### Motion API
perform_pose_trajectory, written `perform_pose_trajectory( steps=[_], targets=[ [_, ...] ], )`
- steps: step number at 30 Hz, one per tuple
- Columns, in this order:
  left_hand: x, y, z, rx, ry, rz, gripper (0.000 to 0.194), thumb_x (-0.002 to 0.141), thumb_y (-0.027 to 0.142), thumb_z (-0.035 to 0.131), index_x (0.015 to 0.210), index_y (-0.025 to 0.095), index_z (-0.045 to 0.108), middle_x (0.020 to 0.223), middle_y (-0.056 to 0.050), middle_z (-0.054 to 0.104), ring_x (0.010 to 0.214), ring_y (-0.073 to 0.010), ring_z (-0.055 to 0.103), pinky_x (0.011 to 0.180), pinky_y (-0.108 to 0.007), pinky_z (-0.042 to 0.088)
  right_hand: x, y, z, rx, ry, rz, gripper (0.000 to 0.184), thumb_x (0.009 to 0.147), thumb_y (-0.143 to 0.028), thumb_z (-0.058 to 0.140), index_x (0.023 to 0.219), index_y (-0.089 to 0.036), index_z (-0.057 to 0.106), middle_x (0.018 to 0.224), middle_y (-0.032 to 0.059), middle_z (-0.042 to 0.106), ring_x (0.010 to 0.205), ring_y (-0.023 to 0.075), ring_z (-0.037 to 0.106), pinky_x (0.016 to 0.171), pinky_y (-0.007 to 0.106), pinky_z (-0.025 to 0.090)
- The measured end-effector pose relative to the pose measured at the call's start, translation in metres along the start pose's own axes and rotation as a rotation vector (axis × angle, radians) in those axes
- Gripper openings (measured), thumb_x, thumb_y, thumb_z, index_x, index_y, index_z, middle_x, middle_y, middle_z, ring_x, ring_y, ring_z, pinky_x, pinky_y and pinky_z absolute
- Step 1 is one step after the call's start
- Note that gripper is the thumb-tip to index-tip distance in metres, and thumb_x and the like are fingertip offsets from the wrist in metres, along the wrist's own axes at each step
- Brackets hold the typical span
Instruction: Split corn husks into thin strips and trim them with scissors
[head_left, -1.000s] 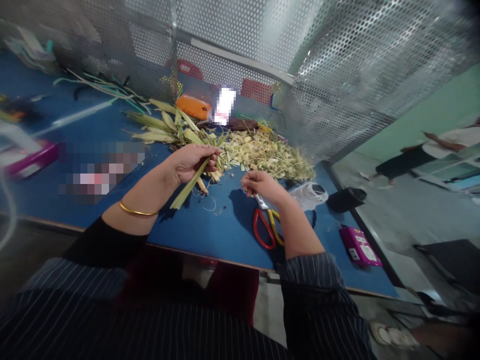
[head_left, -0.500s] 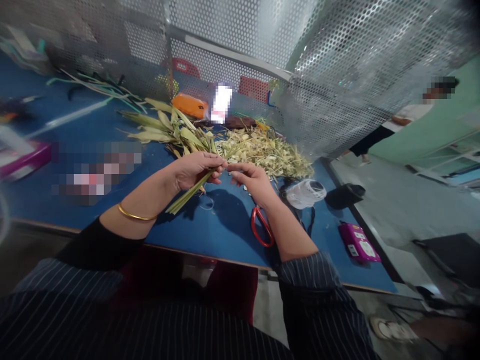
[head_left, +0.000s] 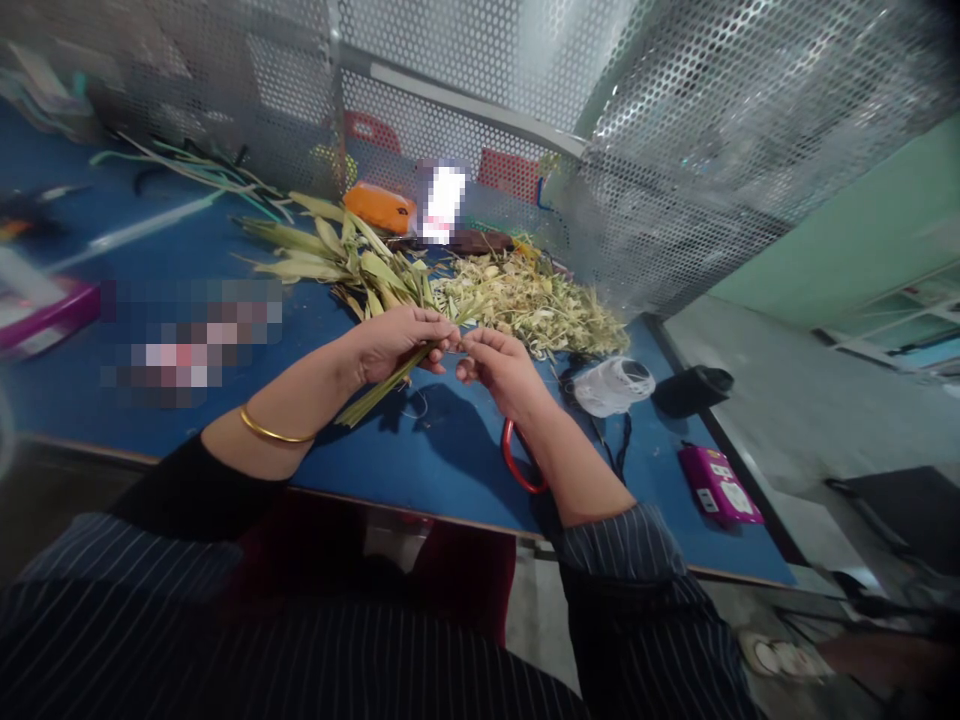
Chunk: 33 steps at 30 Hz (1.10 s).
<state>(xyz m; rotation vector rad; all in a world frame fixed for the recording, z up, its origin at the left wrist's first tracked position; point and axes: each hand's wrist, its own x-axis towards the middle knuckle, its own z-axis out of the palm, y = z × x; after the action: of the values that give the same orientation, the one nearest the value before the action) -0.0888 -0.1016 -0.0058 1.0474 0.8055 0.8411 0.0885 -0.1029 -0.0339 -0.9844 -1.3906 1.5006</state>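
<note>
My left hand [head_left: 405, 340] is closed around a bundle of dried leaf strips [head_left: 371, 400], greenish and husk-like, whose ends point down and toward me. Fingers bent, my right hand [head_left: 499, 365] pinches close beside the left fingertips; whatever lies in that pinch is too small to make out. A thin pale thread [head_left: 417, 405] hangs in a loop below the bundle. Under my right wrist lie red-handled scissors [head_left: 517, 465], partly hidden by the forearm. Just beyond both hands, long dried leaves [head_left: 330, 250] spread to the left.
A heap of pale shredded leaf scraps [head_left: 532, 295] lies at the back of the blue table [head_left: 450, 480], before a perforated metal screen [head_left: 480, 110]. To the right are a white thread spool [head_left: 611, 387], a black spool [head_left: 690, 390] and a purple packet [head_left: 720, 485]. An orange pouch [head_left: 379, 207] sits behind.
My right fingers have drawn into a pinch near the left fingertips; before, they were more extended. The bundle has barely shifted. A person walking at the upper right is out of view now.
</note>
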Motion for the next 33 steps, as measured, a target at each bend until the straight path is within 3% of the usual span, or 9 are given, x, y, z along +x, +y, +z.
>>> perform_pose_trajectory(
  steps=[3,7,12,17,23,28,33],
  targets=[
    [0.002,-0.004,0.0,0.055,0.037,0.031,0.012,0.082,0.018,0.064,0.073,0.011,0.064,0.059,0.0,0.054,0.049,-0.0076,0.051,0.054,-0.023,0.053,0.0,-0.002,-0.002,0.033,0.067,0.056,0.026,0.068,-0.039,0.072,0.079,-0.02,0.058,0.083,0.0003,0.068,0.054,0.0088,0.057,0.05,0.023,0.041],
    [0.003,-0.008,0.004,0.153,0.08,0.114,0.011,0.082,0.016,0.062,0.072,0.011,0.064,0.058,0.0,0.054,0.048,-0.0074,0.05,0.053,-0.022,0.052,-0.001,-0.006,-0.004,-0.114,0.247,-0.093,0.024,0.067,-0.034,0.073,0.086,-0.02,0.068,0.078,-0.0024,0.065,0.063,0.0082,0.053,0.06,0.022,0.042],
    [0.002,-0.012,0.011,0.263,0.046,0.123,0.014,0.083,0.015,0.057,0.071,0.012,0.064,0.055,0.002,0.051,0.048,-0.0078,0.05,0.053,-0.022,0.053,-0.001,-0.009,-0.003,-0.007,0.162,-0.098,0.022,0.068,-0.036,0.075,0.08,-0.019,0.069,0.064,-0.0051,0.057,0.055,0.0065,0.044,0.057,0.023,0.037],
    [0.0,-0.013,0.013,0.235,0.013,0.099,0.013,0.083,0.016,0.059,0.071,0.012,0.064,0.057,0.002,0.052,0.047,-0.0076,0.051,0.054,-0.023,0.054,-0.001,-0.009,-0.004,0.071,0.192,-0.138,0.018,0.067,-0.032,0.075,0.074,-0.019,0.066,0.063,-0.0047,0.057,0.053,0.007,0.046,0.054,0.023,0.035],
    [0.002,-0.011,0.011,0.124,-0.004,0.009,0.017,0.084,0.025,0.064,0.078,0.01,0.068,0.058,-0.001,0.057,0.049,-0.0093,0.055,0.059,-0.027,0.056,-0.001,-0.009,-0.005,0.027,0.226,-0.223,0.012,0.069,-0.029,0.073,0.072,-0.02,0.067,0.059,-0.0044,0.054,0.055,0.0081,0.046,0.057,0.024,0.038],
    [0.005,-0.01,0.013,0.087,-0.014,0.001,0.015,0.083,0.022,0.065,0.074,0.01,0.068,0.059,0.0,0.056,0.048,-0.008,0.054,0.059,-0.027,0.056,-0.003,-0.011,-0.004,-0.067,0.217,-0.231,0.012,0.072,-0.031,0.071,0.07,-0.02,0.066,0.061,-0.0036,0.054,0.056,0.0088,0.045,0.059,0.024,0.039],
    [0.002,-0.004,0.009,-0.001,0.004,0.012,0.014,0.082,0.021,0.066,0.074,0.01,0.066,0.062,0.001,0.055,0.049,-0.0065,0.051,0.058,-0.025,0.055,-0.002,-0.015,-0.009,-0.124,0.2,-0.227,0.017,0.074,-0.035,0.07,0.084,-0.022,0.071,0.07,-0.0023,0.061,0.06,0.0092,0.05,0.063,0.025,0.042]
  ],
)
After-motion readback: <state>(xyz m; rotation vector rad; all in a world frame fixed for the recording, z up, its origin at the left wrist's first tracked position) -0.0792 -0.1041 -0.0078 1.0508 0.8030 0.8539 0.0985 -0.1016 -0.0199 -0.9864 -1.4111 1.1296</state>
